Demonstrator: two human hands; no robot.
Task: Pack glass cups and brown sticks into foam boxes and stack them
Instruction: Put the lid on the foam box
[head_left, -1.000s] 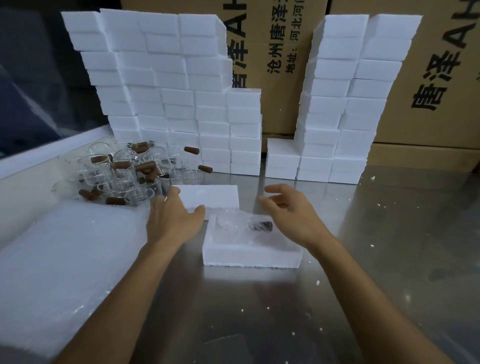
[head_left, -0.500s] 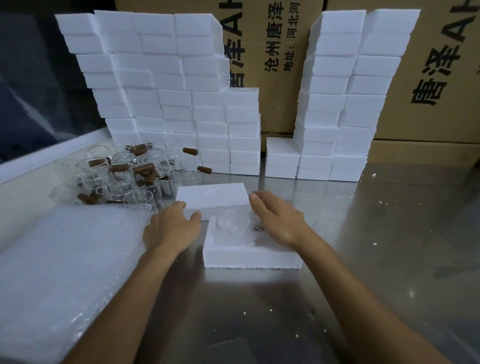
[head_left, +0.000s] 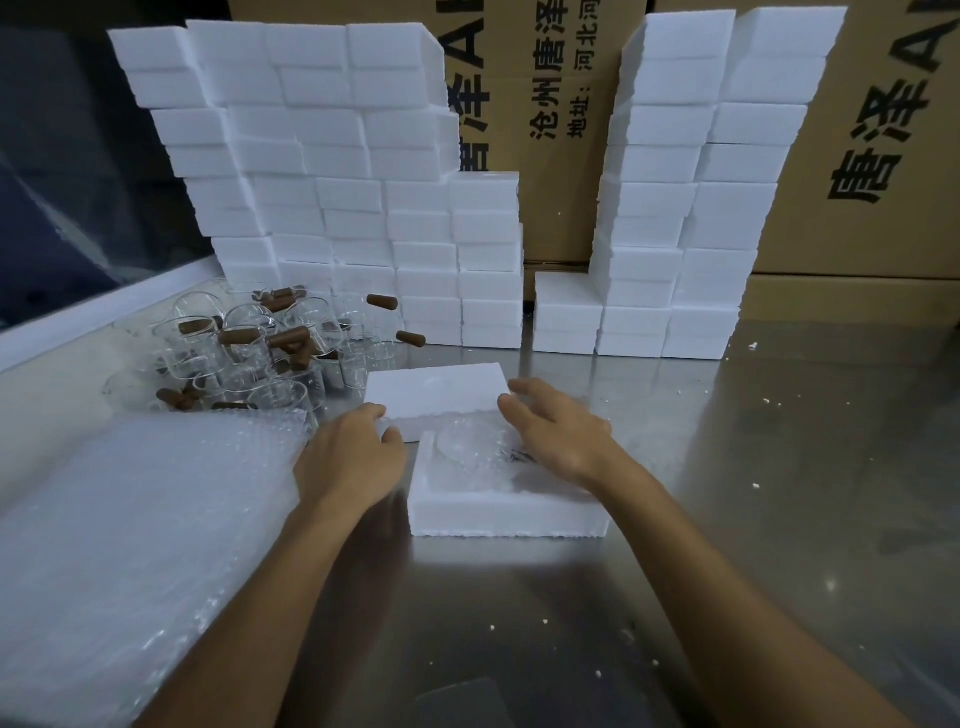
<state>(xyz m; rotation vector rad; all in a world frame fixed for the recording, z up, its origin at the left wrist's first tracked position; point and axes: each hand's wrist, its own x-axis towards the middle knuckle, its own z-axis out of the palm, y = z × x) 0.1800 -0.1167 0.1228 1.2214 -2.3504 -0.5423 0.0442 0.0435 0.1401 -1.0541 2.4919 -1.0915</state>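
An open white foam box (head_left: 506, 517) lies in the middle of the steel table, with a bubble-wrapped glass cup (head_left: 470, 449) in its hollow. Just behind it lies the flat foam lid (head_left: 434, 389). My left hand (head_left: 350, 462) grips the lid's near left corner. My right hand (head_left: 558, 434) holds the lid's right end, thumb at the near edge and fingers curled over the far corner. A cluster of glass cups (head_left: 244, 353) with brown sticks (head_left: 288, 338) sits at the left.
Bubble wrap sheets (head_left: 135, 545) cover the table's near left. Stacks of closed foam boxes (head_left: 332, 197) stand at the back left and further stacks (head_left: 691, 208) at the back right, before cardboard cartons (head_left: 878, 156). Foam crumbs dot the table (head_left: 779, 467).
Both hands have closed in from either side onto the foam lid and now hold its two ends. The lid has shifted slightly nearer the open box.
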